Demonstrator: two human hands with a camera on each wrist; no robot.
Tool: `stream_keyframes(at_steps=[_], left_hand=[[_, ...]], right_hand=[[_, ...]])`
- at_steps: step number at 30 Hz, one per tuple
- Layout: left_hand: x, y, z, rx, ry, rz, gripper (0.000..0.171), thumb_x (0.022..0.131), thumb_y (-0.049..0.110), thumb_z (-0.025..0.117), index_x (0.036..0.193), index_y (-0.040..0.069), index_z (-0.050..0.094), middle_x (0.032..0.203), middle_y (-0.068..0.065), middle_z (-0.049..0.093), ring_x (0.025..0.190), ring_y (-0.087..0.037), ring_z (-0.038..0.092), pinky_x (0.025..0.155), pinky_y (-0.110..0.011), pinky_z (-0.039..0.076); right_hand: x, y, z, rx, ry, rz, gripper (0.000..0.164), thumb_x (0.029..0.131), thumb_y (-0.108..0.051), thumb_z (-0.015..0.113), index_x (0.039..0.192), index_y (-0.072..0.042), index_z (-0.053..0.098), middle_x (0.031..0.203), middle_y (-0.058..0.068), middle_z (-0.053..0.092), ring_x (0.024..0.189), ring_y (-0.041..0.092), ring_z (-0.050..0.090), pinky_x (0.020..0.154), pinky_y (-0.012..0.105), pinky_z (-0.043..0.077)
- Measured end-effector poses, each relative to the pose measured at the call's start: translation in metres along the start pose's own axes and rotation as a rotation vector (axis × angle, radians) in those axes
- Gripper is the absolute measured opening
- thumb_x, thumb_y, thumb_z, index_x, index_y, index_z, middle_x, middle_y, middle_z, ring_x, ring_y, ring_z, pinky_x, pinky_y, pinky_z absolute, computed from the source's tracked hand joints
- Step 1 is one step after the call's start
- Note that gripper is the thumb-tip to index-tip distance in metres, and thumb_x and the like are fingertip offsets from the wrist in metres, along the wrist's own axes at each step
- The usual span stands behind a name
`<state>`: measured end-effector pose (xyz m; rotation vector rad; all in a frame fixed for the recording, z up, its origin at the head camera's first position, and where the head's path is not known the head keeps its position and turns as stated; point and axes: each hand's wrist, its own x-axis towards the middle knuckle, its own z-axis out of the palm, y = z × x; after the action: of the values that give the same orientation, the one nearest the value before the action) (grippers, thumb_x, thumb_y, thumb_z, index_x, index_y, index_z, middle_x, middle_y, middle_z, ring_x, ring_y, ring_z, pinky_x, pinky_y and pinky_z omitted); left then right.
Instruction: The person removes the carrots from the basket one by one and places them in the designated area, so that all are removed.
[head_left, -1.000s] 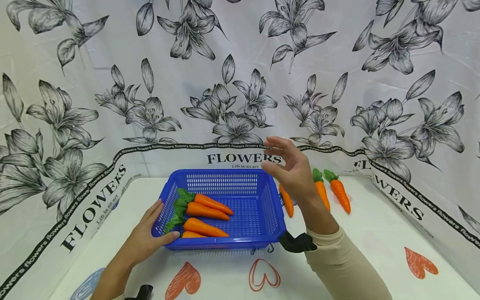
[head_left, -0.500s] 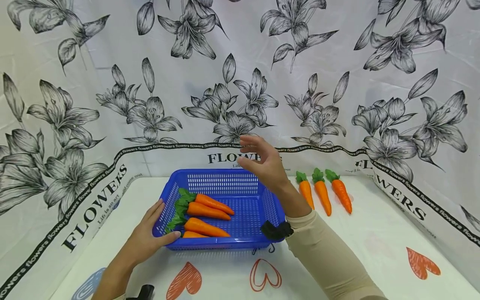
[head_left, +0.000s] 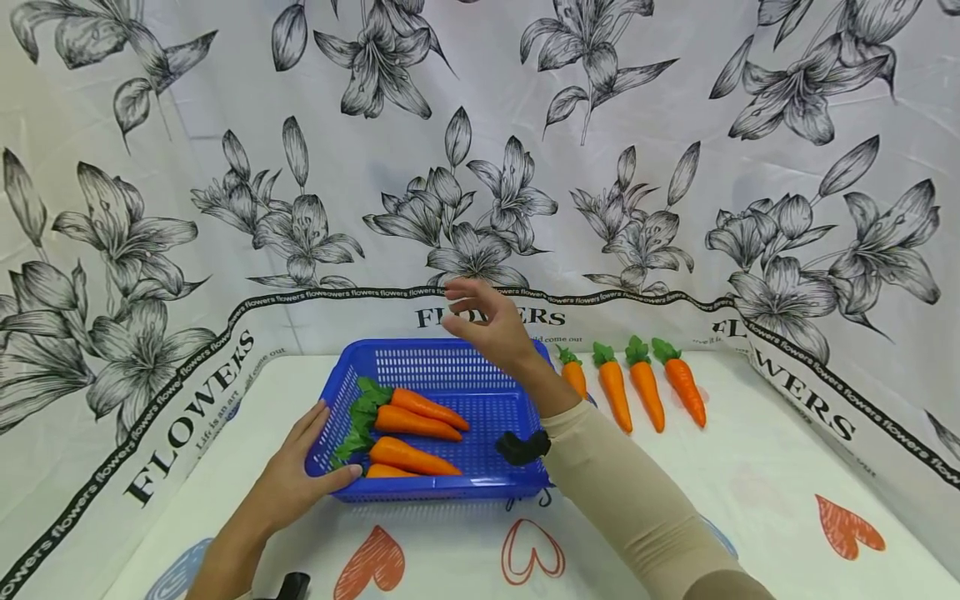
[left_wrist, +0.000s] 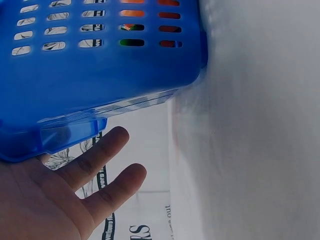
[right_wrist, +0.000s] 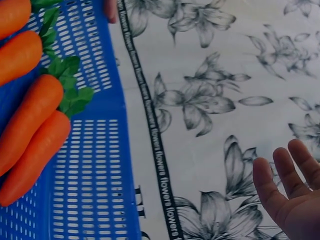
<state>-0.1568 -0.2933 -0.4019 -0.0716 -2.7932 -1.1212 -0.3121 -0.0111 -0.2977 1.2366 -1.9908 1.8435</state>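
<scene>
A blue plastic basket (head_left: 450, 367) stands on the table, with several orange carrots (head_left: 416, 422) in it, green tops to the left. My left hand (head_left: 288, 467) grips the basket's near left corner, thumb over the rim and fingers along the outer wall. In the left wrist view, two straight fingers (left_wrist: 112, 195) show beneath the rim. My right hand (head_left: 491, 329) is raised above the basket's far right side, holding nothing. Its fingers are loosely bent in the head view; in the right wrist view, spread fingers (right_wrist: 282, 180) show apart from the basket.
Several more carrots (head_left: 613, 392) lie in a row on the table to the right of the basket. The white tablecloth (head_left: 750, 500) has printed hearts. A flower-patterned curtain (head_left: 480, 167) hangs behind and along the sides.
My right hand has moved left, from beside the basket's right end to above it, uncovering the row of carrots. My left hand and the basket have stayed in place.
</scene>
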Motion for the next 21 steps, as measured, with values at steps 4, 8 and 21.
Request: stream_keyframes(at_steps=[4,8,21], left_hand=[[0.001,0.001,0.003,-0.008,-0.001,0.005,0.100,0.082,0.044,0.072,0.154,0.005,0.016,0.159,-0.015,0.008,0.136,-0.052,0.016,0.098,-0.074,0.020],[0.001,0.002,0.004,-0.013,0.003,0.015,0.100,0.082,0.045,0.072,0.154,0.004,0.017,0.159,-0.015,0.008,0.136,-0.052,0.016,0.098,-0.074,0.019],[0.000,0.002,0.000,0.014,0.000,-0.005,0.100,0.082,0.046,0.072,0.154,0.004,0.017,0.159,-0.016,0.008,0.136,-0.053,0.017,0.098,-0.073,0.020]], right_hand=[[-0.001,0.014,0.004,-0.048,-0.017,0.053,0.047,0.090,-0.016,0.068,0.134,-0.010,0.055,0.123,0.006,0.058,0.108,0.024,0.057,0.090,0.041,0.049],[-0.002,0.027,0.008,-0.100,-0.037,0.078,0.045,0.090,-0.018,0.068,0.133,-0.014,0.057,0.122,0.009,0.059,0.105,0.021,0.058,0.084,0.040,0.052],[-0.004,0.056,0.030,-0.158,-0.225,0.294,0.048,0.089,-0.027,0.071,0.134,-0.020,0.058,0.127,0.013,0.057,0.109,0.022,0.056,0.079,0.034,0.053]])
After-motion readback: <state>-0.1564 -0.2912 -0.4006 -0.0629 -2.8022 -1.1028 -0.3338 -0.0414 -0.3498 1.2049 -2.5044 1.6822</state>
